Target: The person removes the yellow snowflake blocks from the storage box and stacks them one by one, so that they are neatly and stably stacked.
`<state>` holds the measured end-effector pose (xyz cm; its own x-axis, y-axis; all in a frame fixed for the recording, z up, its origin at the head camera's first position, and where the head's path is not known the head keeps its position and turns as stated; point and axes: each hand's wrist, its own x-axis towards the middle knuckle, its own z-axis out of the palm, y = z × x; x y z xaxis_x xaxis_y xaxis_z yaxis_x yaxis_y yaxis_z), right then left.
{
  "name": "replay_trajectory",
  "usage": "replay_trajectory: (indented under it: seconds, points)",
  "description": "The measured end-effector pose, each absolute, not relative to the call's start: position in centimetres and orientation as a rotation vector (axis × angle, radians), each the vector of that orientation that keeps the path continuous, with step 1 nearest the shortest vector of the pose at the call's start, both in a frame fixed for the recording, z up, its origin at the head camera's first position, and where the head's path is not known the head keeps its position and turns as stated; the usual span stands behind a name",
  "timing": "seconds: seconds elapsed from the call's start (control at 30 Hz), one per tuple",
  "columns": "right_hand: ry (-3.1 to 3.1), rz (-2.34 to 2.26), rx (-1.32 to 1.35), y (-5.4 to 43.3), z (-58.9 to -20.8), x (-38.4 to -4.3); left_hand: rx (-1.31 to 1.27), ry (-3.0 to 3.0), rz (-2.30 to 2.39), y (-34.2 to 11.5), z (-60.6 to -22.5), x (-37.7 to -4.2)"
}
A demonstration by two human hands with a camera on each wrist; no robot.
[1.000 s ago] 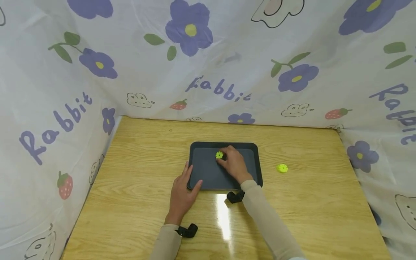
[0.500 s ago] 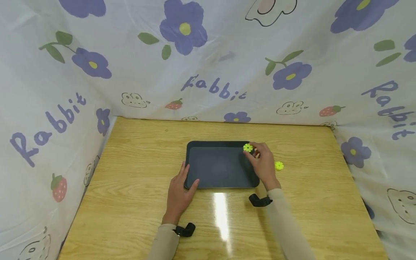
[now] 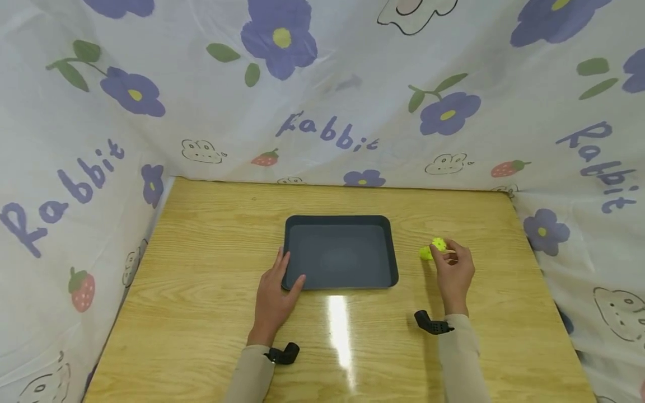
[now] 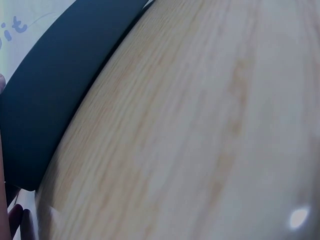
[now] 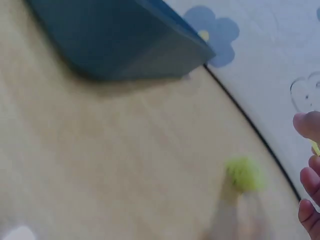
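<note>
My right hand (image 3: 456, 275) pinches a small yellow-green notched disc (image 3: 439, 244) between thumb and fingertips, right of the dark grey tray (image 3: 339, 282). Just left of it, a second yellow-green piece (image 3: 425, 253) sits on the table; it appears blurred in the right wrist view (image 5: 245, 174), so its layers are hard to tell. Fingers and a sliver of the held disc (image 5: 315, 147) show at that view's right edge. My left hand (image 3: 274, 299) rests at the tray's near-left corner, fingers extended along its side and thumb at the front rim. Inside the tray only bare surface shows.
The wooden table (image 3: 211, 235) extends around the tray on all sides. A white cloth (image 3: 322, 84) printed with flowers and lettering hangs behind it and at both sides. Light glares off the table (image 3: 340, 330) in front of the tray.
My right hand has carried the disc out of the tray, rightward to beside the other yellow-green piece. The left hand has stayed at the tray's corner. The head view has shifted slightly.
</note>
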<state>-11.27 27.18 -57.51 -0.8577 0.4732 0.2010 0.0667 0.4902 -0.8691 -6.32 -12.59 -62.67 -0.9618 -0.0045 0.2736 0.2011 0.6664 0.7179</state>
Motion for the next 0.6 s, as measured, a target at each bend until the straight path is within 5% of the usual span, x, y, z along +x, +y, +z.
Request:
replay_trajectory:
  seconds: [0.6]
  points:
    - [-2.461, 1.355, -0.504, 27.6, -59.6, -10.5, -0.145, -2.641, -1.205, -12.5, -62.4, -6.3]
